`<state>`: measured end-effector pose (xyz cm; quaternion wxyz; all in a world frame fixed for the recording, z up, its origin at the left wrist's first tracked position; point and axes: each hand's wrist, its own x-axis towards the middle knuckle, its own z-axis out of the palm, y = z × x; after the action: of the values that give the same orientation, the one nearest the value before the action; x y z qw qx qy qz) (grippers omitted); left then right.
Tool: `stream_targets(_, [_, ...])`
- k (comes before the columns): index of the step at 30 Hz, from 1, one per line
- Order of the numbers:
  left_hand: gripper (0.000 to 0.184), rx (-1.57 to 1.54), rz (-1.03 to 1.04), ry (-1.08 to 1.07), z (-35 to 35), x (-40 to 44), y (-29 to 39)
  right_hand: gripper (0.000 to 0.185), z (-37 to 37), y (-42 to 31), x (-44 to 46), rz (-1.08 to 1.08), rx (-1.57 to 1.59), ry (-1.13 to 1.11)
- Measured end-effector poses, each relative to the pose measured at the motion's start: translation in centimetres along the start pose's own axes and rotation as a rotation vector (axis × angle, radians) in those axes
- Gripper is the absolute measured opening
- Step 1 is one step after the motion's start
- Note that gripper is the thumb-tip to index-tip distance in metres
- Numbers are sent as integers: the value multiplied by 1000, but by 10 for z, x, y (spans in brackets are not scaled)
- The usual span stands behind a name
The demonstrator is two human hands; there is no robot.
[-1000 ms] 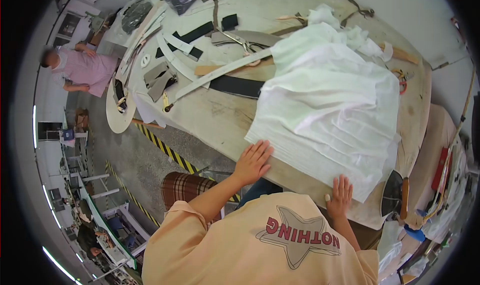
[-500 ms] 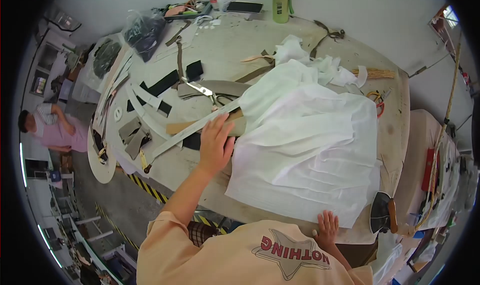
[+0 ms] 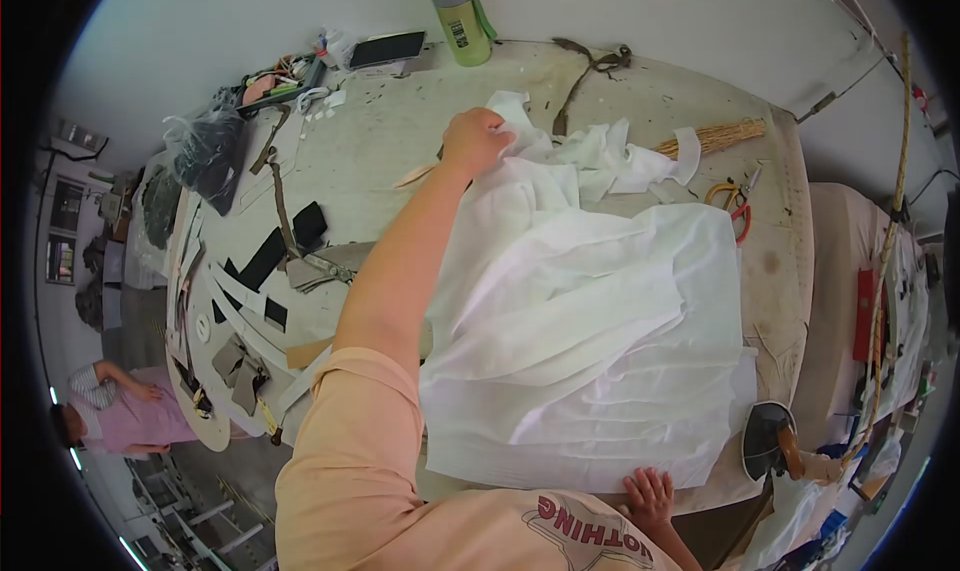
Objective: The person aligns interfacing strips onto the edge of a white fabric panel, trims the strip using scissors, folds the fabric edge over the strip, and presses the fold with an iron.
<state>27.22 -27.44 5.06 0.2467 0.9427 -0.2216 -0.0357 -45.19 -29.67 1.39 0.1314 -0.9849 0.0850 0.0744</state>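
Observation:
A large white cloth [image 3: 590,321], creased and loosely spread, covers the middle of the worktable. My left hand [image 3: 476,143] reaches to its far left corner, with the fingers closed on the bunched fabric there. At the near edge, my right hand [image 3: 651,497] lies flat with fingers apart, its tips touching the cloth. Crumpled white scraps [image 3: 625,161] lie just beyond the cloth, right of my left hand. Partly covered by my left arm, metal scissors [image 3: 325,268] rest on a grey fabric strip.
Orange-handled scissors [image 3: 738,203] and a straw brush [image 3: 715,139] lie at the right. An iron [image 3: 770,443] stands at the near right corner. A green bottle [image 3: 460,21] and a tablet [image 3: 387,50] are at the back. Black strips [image 3: 265,261] lie left. Another person [image 3: 130,406] is far left.
My left hand has moved away from the white ruler-like strip to the cloth's far corner and closed on it. My right hand stays at the near edge. The view has shifted.

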Motion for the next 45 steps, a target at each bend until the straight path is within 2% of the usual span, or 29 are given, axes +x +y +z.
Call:
stream_targets(3, [24, -235, 348, -532, -36, -9, 0, 58, 7, 3, -2, -37, -57, -1])
stream_targets(4, [24, -229, 348, -536, -41, -3, -3, 58, 11, 6, -5, -41, -69, -8])
stream_targets(7, [27, -401, 55, -531, -49, 15, -15, 58, 17, 5, -15, -50, -92, -30])
stream_targets(8, [27, -403, 53, -528, -42, 27, -22, 57, 17, 5, -16, -55, -91, -21])
stream_targets(11, [30, -238, 110, 0, 11, 75, -48, 56, 19, 12, -15, -70, -108, 5])
stream_targets(12, [30, -246, 110, 5, 22, 76, -50, 56, 20, 14, -17, -79, -128, 10])
stream_targets(15, [30, 273, 212, 160, 37, 69, -42, 54, 19, 12, -14, -92, -157, 20])
stream_targets(16, [30, 278, 213, 157, 35, 72, -43, 54, 19, 12, -14, -81, -132, 20])
stream_targets(19, [26, -880, -215, -19, -6, 88, -31, 54, 19, 8, -15, -62, -69, 31])
stream_targets(21, [23, -1193, -169, -56, -59, 84, -17, 55, 22, 12, -17, -84, -98, 55])
stream_targets(22, [23, -1184, -163, -40, -88, 79, -10, 55, 24, 14, -16, -99, -115, 71])
stream_targets(24, [31, -1282, 59, -127, -142, 67, 4, 56, 24, 14, -15, -112, -110, 87])
stream_targets(28, [34, -1314, 181, -41, -209, 51, 29, 56, 28, 19, -13, -119, -121, 99])
stream_targets(32, [25, -1431, 332, -1, -253, 60, 11, 56, 27, 18, -15, -119, -124, 91])
stream_targets(37, [26, -1421, 464, 81, -302, 67, -8, 56, 24, 16, -14, -99, -97, 73])
stream_targets(40, [30, -1200, 359, 278, -316, 49, -9, 55, 18, 12, -6, -93, -67, 54])
stream_targets(41, [30, -1199, 351, 280, -314, 48, -15, 54, 14, 11, -5, -77, -41, 36])
stream_targets(44, [34, -767, 63, 61, -289, 44, -47, 51, -16, 1, 4, -68, -30, -26])
stream_targets(45, [34, -771, 56, 62, -276, 41, -55, 49, -29, -3, 12, -67, -44, -56])
